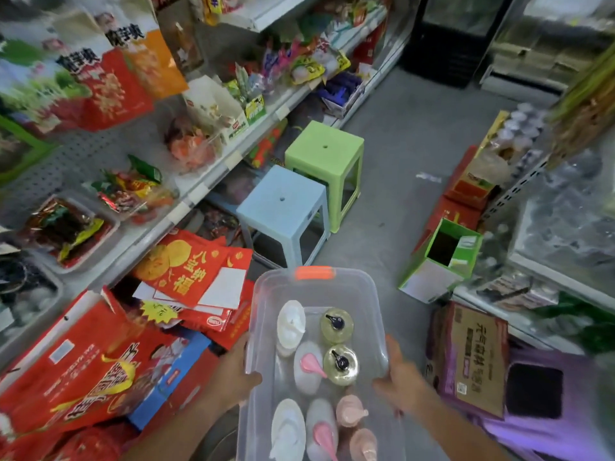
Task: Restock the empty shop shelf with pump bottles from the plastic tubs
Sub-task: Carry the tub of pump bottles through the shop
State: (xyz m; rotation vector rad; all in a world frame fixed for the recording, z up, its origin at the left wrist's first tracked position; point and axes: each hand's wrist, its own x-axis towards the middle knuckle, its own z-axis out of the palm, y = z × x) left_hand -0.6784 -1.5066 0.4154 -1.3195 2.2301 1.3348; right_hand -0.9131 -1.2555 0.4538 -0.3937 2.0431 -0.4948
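A clear plastic tub (362, 294) with an orange latch (314, 272) on its far edge sits low in the middle of the view, over the grey aisle floor (409, 181), held by its two long sides. The left hand (233, 374) clasps the tub's left wall, its fingers curled over the rim. The right hand (401, 377) clasps the right wall, its thumb hooked inside the rim and the other fingers down the outside. Pump bottles stand upright in the tub (seen from above, so mostly caps and pumps). A white bottle (291, 324) is toward the far left corner. Two yellowish bottles with dark pumps (336, 322) stand along the right wall, and a white bottle with a pink pump (311, 367) is in the middle. Along the tub's near edge are another white one (288, 430), a second pink-pumped one (324, 434) and two pale pink bottles (349, 410). On the floor beyond the tub's far edge stands a light blue stool (283, 207), with a green stool (324, 151) just behind it. Shelving (186, 207) packed with snack packets runs along the left side, with red packets (189, 264) heaped near the tub's far left corner. To the right an open green carton (442, 257) lies tipped on the floor, and a purple carton (472, 354) sits nearer, just beside the right hand.
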